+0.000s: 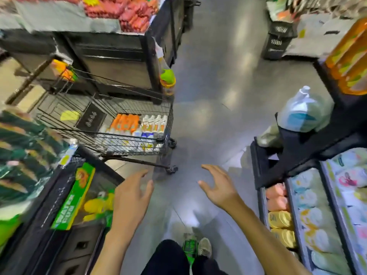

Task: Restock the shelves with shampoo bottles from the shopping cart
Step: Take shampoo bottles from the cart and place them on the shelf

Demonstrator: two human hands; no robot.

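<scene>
A wire shopping cart (111, 114) stands in the aisle ahead and to the left. Orange shampoo bottles (125, 122) and white ones (156, 124) lie packed in its near end. My left hand (131, 197) hovers below the cart with fingers spread, holding nothing. Out over the floor to the right of it is my right hand (218, 185), fingers relaxed and empty too. Neither hand touches the cart. On the right, shelves (294, 221) carry rows of pastel bottles and packs.
A dark display with a green boxed toy (71, 197) stands close on my left. Black produce stands rise behind the cart. A large water jug (303, 112) sits on a black stand at right. A black crate (278, 40) is far ahead. Grey floor (214, 92) runs between.
</scene>
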